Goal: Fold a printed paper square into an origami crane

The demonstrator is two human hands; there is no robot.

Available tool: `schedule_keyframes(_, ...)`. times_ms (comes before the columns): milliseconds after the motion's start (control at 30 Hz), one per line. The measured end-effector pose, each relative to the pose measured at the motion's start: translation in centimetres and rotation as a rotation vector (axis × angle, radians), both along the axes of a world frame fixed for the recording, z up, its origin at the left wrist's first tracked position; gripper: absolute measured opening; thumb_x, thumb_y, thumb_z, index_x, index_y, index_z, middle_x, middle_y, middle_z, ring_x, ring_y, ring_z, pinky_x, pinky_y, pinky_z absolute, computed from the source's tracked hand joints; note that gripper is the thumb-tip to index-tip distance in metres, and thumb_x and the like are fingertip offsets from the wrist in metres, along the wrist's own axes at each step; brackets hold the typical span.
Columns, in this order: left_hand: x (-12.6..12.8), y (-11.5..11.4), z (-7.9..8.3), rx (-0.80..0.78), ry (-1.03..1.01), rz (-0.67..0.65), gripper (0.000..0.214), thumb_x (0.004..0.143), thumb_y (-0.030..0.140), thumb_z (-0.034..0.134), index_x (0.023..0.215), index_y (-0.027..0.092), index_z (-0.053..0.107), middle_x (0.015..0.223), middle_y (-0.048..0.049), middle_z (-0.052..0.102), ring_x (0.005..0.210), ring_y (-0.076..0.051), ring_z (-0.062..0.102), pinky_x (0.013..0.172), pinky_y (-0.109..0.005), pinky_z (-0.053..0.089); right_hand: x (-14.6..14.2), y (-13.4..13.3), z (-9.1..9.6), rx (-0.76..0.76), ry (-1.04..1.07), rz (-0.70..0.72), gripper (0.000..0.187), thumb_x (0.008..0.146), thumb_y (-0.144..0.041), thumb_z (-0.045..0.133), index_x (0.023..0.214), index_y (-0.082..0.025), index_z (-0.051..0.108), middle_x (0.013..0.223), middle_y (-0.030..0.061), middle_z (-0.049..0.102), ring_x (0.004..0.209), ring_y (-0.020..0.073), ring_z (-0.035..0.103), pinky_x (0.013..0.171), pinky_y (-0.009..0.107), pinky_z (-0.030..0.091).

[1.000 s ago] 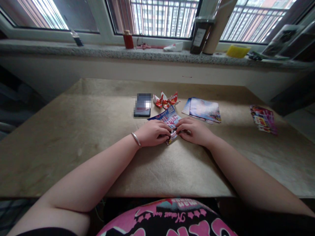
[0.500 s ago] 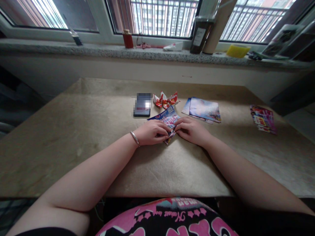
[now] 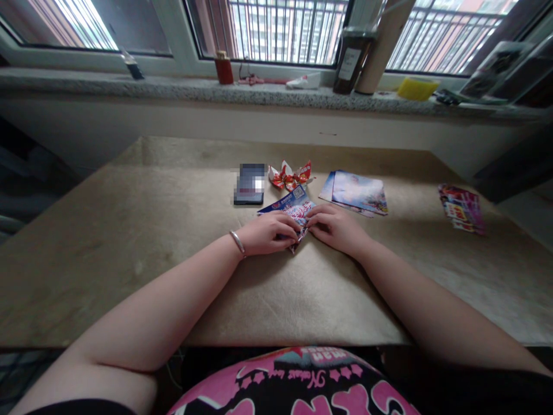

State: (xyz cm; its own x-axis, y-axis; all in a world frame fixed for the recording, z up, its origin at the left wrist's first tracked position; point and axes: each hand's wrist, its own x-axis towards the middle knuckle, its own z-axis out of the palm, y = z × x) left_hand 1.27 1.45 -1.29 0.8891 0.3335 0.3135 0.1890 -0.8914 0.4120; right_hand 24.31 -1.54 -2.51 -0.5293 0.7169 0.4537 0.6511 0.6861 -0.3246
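Note:
A printed sheet of paper (image 3: 287, 203), blue and pink with a QR code at its far corner, lies partly folded on the table between my hands. My left hand (image 3: 270, 232) has its fingers curled over the sheet's near left side, closed on it. From the right, my right hand (image 3: 334, 227) pinches the sheet's edge, fingertips close to those of the left. Just beyond the sheet sits a red and white folded paper piece (image 3: 290, 176) with pointed petals. The fold under my fingers is partly hidden.
A phone (image 3: 250, 184), blurred out, lies left of the folded paper piece. Several printed sheets (image 3: 360, 193) are stacked to the right, and colourful leaflets (image 3: 462, 208) lie farther right. The window sill (image 3: 173, 86) behind holds a red lighter-like object (image 3: 223, 68), a dark jar (image 3: 352, 63) and a yellow item (image 3: 417, 89).
Both hands stay almost in place on the sheet. The left fingers have shifted very slightly over the fold; nothing else has visibly moved.

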Motion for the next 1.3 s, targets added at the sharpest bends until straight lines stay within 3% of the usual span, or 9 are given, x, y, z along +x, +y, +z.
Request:
schedule_keyframes(167,-0.03,0.02,-0.08,0.022,0.013,0.026,0.017,0.085,0.021,0.053,0.088,0.021,0.070,0.105,-0.0040,0.068,0.100,-0.017,0.059,0.094,-0.034,0.045,-0.28,0.03,-0.21,0.007,0.045,-0.048,0.005,0.079,-0.020,0.059,0.081,-0.022,0.063,0.101,0.0072,0.066,0.097,0.0211,0.059,0.086,0.039,0.048)
schedule_keyframes(533,0.10,-0.66,-0.24,0.148,0.097,0.089,0.017,0.082,0.018,0.052,0.093,0.020,0.065,0.119,-0.0036,0.063,0.105,-0.019,0.056,0.094,-0.035,0.045,0.56,0.42,-0.29,-0.033,0.051,0.039,0.008,0.074,-0.014,0.057,0.074,-0.022,0.057,0.104,0.0073,0.064,0.100,0.0216,0.058,0.089,0.041,0.046)
schedule_keyframes(867,0.28,-0.80,0.00,0.147,0.114,0.096,0.019,0.079,0.017,0.055,0.094,0.020,0.065,0.116,-0.0040,0.064,0.106,-0.020,0.056,0.094,-0.037,0.045,0.06,0.48,-0.47,-0.041,0.098,0.003,0.007,0.076,-0.016,0.057,0.077,-0.022,0.057,0.101,0.0066,0.065,0.096,0.0209,0.059,0.087,0.041,0.047)
schedule_keyframes(1033,0.30,-0.71,-0.03,0.163,0.109,0.082,0.020,0.080,0.018,0.054,0.095,0.021,0.066,0.118,-0.0035,0.063,0.106,-0.020,0.056,0.095,-0.037,0.044,0.20,0.57,-0.69,-0.045,0.149,-0.128,0.003,0.079,-0.024,0.059,0.081,-0.022,0.061,0.110,0.0094,0.061,0.103,0.0225,0.058,0.091,0.043,0.046)
schedule_keyframes(1167,0.30,-0.65,-0.03,0.167,0.093,0.083,0.020,0.081,0.020,0.053,0.095,0.021,0.067,0.117,-0.0030,0.064,0.104,-0.020,0.057,0.093,-0.036,0.045,0.20,0.67,-0.86,-0.092,0.181,-0.276,0.016,0.076,-0.030,0.063,0.089,-0.021,0.061,0.121,0.0116,0.057,0.114,0.0258,0.054,0.097,0.046,0.043)
schedule_keyframes(1300,0.25,-0.62,-0.13,0.176,0.076,0.087,0.022,0.083,0.023,0.053,0.098,0.024,0.068,0.114,-0.0010,0.066,0.099,-0.019,0.058,0.092,-0.036,0.044,0.13,0.54,-0.78,-0.179,0.186,-0.359,0.019,0.079,-0.032,0.059,0.095,-0.022,0.062,0.114,0.0104,0.064,0.103,0.0256,0.061,0.089,0.044,0.048)
